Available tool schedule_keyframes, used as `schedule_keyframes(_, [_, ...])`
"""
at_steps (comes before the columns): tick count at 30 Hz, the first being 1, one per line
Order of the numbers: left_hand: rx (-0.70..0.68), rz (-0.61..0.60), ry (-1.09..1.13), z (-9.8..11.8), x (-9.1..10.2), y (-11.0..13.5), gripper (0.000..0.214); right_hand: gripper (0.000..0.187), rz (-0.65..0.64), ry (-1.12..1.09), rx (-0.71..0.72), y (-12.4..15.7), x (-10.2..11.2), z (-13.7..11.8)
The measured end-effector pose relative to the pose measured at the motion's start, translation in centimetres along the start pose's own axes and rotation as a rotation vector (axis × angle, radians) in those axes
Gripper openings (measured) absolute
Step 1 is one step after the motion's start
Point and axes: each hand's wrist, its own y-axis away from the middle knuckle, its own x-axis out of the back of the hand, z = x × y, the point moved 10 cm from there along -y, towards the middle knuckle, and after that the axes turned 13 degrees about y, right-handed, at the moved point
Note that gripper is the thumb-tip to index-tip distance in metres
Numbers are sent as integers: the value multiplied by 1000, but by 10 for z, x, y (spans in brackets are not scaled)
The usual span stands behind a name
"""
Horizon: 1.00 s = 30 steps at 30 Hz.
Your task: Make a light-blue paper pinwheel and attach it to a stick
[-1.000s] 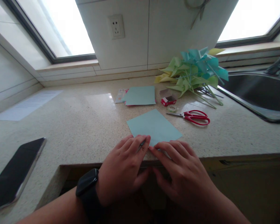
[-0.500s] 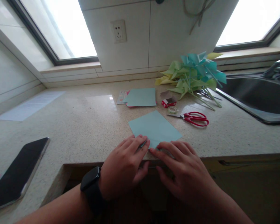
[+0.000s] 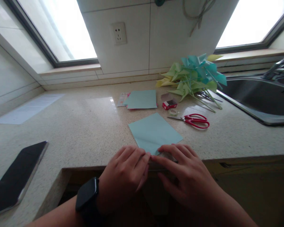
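A light blue square sheet of paper (image 3: 155, 132) lies turned like a diamond on the counter, its near corner at the front edge. My left hand (image 3: 127, 167), wearing a black watch (image 3: 87, 194), has its fingers drawn together at that corner. Its thumb is tucked under the index finger, so the pinched bit of paper is mostly hidden. Beside it, my right hand (image 3: 183, 170) rests its fingertips on the paper's lower right side and the counter edge. The right thumb hangs apart below the edge. Both index fingertips nearly meet at the corner.
Beyond the sheet are a stack of blue paper (image 3: 142, 99), a small red box (image 3: 169, 104), a tape roll (image 3: 173, 112) and red-handled scissors (image 3: 191, 120). Paper pinwheels (image 3: 194, 74) lie near the sink (image 3: 255, 97). At left are a phone (image 3: 19, 176) and a printed sheet (image 3: 29, 108).
My left hand has slid down toward me to the paper's near corner, and its thumb has closed toward the index finger. My right hand has barely moved. The view has shifted slightly.
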Motion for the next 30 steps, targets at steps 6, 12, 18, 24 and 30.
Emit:
schedule_keyframes(6, [-36, -9, -64, 4, -4, 1, 21, 33, 8, -61, -25, -2, 4, 3])
schedule_keyframes(12, [-80, -44, -156, 11, -12, 3, 28, 35, 38, -78, -30, -3, 6, 6])
schedule_keyframes(18, [-107, -35, -298, 18, -17, 4, 35, 34, 36, -89, -24, -4, 7, 5])
schedule_keyframes(24, [-79, -32, -341, 16, -21, 4, 39, 36, 33, -94, -25, -3, 5, 6])
schedule_keyframes(30, [-63, -17, -253, 13, -17, 1, 34, 40, 19, -62, -5, -3, 3, 3])
